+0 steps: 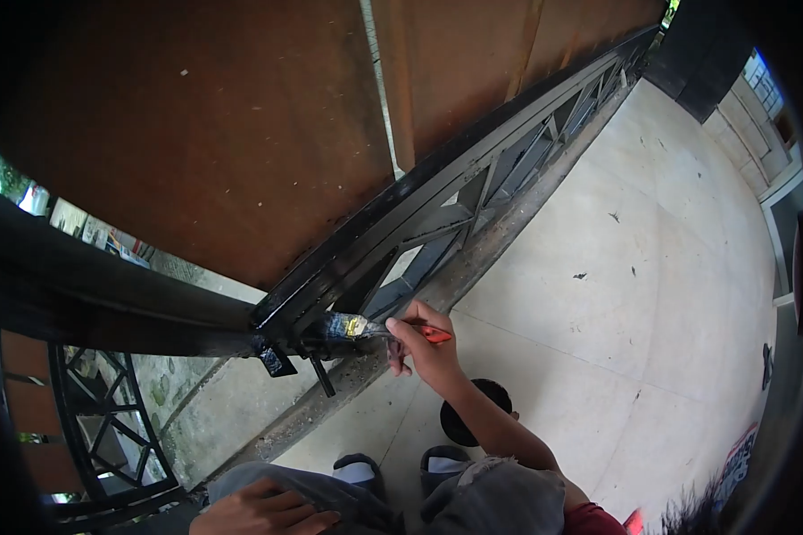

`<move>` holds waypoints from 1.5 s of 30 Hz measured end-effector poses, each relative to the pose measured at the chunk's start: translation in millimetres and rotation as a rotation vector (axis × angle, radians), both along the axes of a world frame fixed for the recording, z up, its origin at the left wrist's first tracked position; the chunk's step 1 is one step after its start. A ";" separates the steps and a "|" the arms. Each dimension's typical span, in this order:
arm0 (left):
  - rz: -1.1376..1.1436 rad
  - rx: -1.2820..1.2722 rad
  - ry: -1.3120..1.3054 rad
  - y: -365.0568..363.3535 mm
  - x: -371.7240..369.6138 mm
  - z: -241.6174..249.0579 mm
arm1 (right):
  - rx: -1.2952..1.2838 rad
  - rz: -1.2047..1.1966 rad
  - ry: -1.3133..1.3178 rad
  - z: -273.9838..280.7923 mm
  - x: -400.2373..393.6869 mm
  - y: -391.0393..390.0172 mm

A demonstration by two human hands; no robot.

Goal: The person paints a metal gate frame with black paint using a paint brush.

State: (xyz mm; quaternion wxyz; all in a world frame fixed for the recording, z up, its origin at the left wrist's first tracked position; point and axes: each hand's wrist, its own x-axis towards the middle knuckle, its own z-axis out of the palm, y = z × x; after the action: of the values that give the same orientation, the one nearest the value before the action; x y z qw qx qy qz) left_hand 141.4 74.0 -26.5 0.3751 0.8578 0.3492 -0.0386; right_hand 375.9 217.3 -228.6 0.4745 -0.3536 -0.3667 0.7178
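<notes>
My right hand (422, 343) is closed around the handle of a paintbrush (355, 326), whose red end shows past my fingers. The brush's dark bristles lie at the lower corner of a black metal gate frame (370, 214); whether they press on it is hard to tell. Close by, a black latch bar (322, 376) sticks down from that corner. My left hand (263, 510) rests on my left thigh, fingers stretched out, holding nothing. Below my right forearm stands a round black container (475, 412), partly covered by the arm.
Brown panels (241, 116) fill the gate above its frame. A dark post (107, 294) meets the gate at left, near another black lattice section (107, 419). Pale tiled floor (598, 294) with scattered dark flecks spreads right. My slippered feet (357, 470) are below.
</notes>
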 end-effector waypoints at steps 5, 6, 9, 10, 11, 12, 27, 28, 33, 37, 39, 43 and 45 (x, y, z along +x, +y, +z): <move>0.142 0.014 0.149 -45.7 -16.7 -7.8 | 0.726 -0.165 -0.411 6.5 -4.3 9.3; 0.156 0.002 0.154 -42.5 -14.4 -4.6 | 0.717 -0.151 -0.403 15.9 -2.2 5.6; -0.081 -0.314 0.268 -13.9 0.2 11.2 | 0.175 -0.035 -0.018 24.3 0.0 0.7; 0.003 0.179 -0.028 -7.1 13.8 8.1 | 0.021 -0.082 0.186 21.7 -1.5 4.0; -0.028 0.172 -0.031 -8.0 9.8 5.9 | 0.044 -0.104 0.166 17.0 -9.0 3.8; -0.067 0.166 -0.048 -12.2 5.6 3.2 | 0.072 -0.137 0.135 10.1 -13.6 -0.1; -0.145 0.182 0.024 -5.3 0.1 1.3 | -0.121 -0.101 0.176 2.5 6.6 -7.7; -0.197 0.155 0.046 -1.7 -4.5 -0.3 | -0.021 -0.032 -0.004 -7.2 8.0 -7.2; -0.106 -0.093 0.048 18.0 -27.0 -13.5 | 0.153 -0.128 -0.193 -2.1 13.6 -13.4; -0.019 -0.232 0.073 35.7 -42.2 -25.5 | 0.525 -0.133 -0.266 3.5 1.3 -6.7; 0.030 -0.293 0.057 41.6 -43.7 -30.7 | 0.290 -0.074 -0.014 7.4 7.2 1.8; 0.053 -0.354 0.068 59.0 -32.9 -37.4 | 0.062 -0.046 0.217 -15.5 -2.3 5.2; 0.078 -0.391 0.030 64.5 -29.4 -43.0 | 0.339 -0.069 -0.186 -23.3 7.7 10.6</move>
State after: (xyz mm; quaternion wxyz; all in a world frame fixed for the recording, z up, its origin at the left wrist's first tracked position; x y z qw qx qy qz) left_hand 112.0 138.5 -69.5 0.5304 0.7539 0.3735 -0.1040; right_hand 383.6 227.9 -251.9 0.5156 -0.3461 -0.5121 0.5933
